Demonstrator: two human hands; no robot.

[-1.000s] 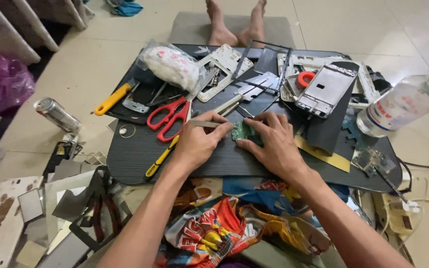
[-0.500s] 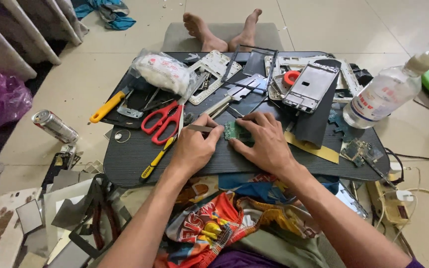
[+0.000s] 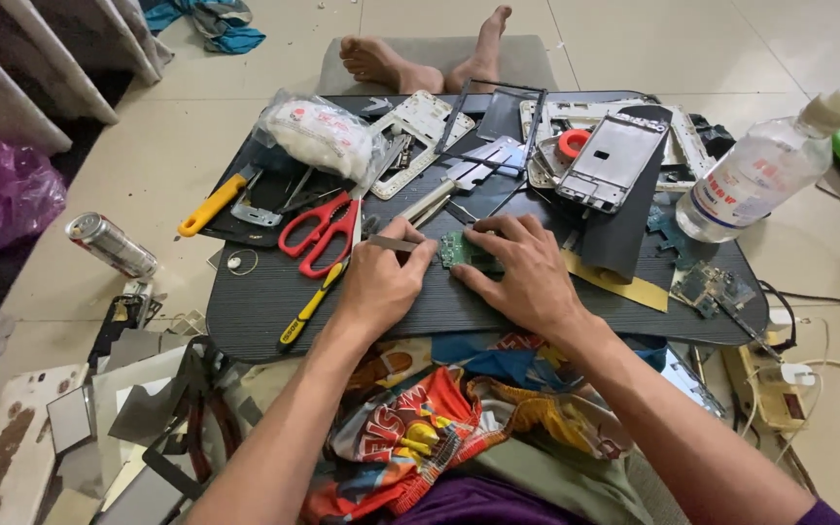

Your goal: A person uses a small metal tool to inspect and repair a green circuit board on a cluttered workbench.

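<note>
A small green circuit board [image 3: 457,251] lies on the dark low table [image 3: 255,311] in front of me. My right hand [image 3: 522,274] presses down on the board with its fingers spread over it. My left hand [image 3: 381,282] is closed around a thin metal tool [image 3: 393,244] whose tip points toward the board. Red-handled scissors [image 3: 325,231] lie just left of my left hand, and a yellow-and-black screwdriver [image 3: 309,306] rests beside my left wrist.
Phone frames [image 3: 614,160], metal parts and a plastic bag [image 3: 323,134] crowd the table's far half. A clear bottle [image 3: 760,175] lies at the right, a can [image 3: 112,245] on the floor left. Another person's bare feet [image 3: 420,58] rest beyond the table. Scrap plates and a power strip [image 3: 780,389] flank me.
The view has tilted and shifted, so the table sits lower and nearer in the picture. Both hands stay on the circuit board with barely any movement.
</note>
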